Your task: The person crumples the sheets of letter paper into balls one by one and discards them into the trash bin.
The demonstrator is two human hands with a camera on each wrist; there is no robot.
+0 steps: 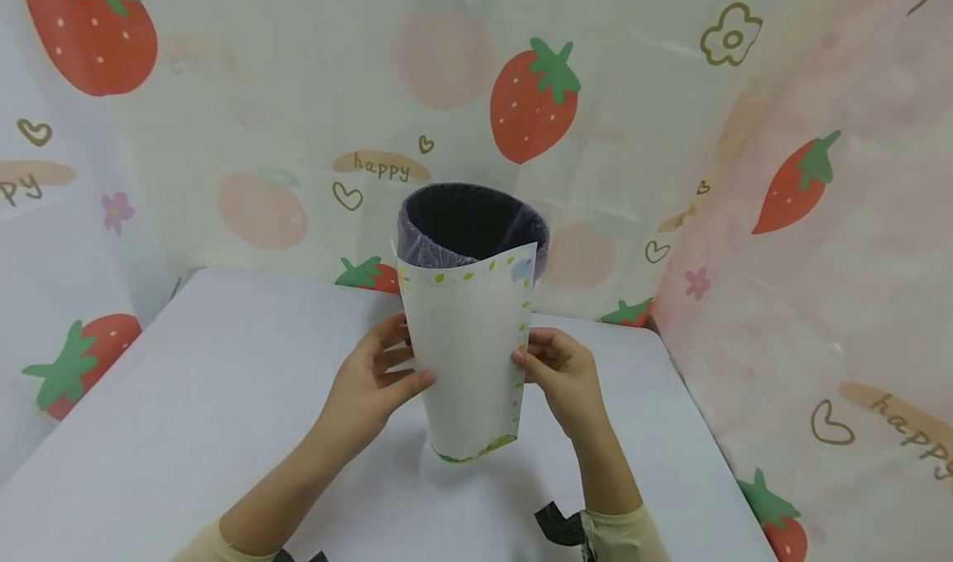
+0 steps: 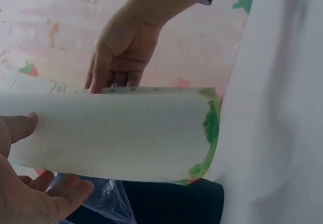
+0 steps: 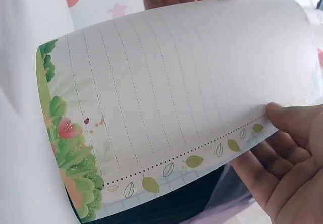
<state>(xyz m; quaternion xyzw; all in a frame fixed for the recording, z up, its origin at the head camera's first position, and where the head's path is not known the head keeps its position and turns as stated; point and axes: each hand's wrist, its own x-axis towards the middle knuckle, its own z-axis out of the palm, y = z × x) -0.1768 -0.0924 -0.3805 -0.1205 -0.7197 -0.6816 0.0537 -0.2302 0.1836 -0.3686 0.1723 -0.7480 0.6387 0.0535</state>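
A sheet of lined writing paper [image 1: 472,338], printed with leaves along its borders and green foliage at the bottom, bows outward in front of a dark bin [image 2: 176,199]. A purple plastic bag [image 1: 435,252] lines the bin and folds over its rim. My left hand [image 1: 390,376] holds the paper's left edge, thumb on the front and fingers behind. On the opposite side, my right hand [image 1: 558,372] pinches the right edge between thumb and fingers. The right wrist view shows the ruled lines and leaf border of the paper [image 3: 166,93] close up. Most of the bin is hidden behind the sheet.
A white-covered table [image 1: 246,355] lies beneath the hands. Curtains [image 1: 298,90] printed with strawberries, hearts and flowers surround it at the back and both sides. A black strap [image 1: 560,525] sits at the right wrist, by the light sleeve [image 1: 625,533].
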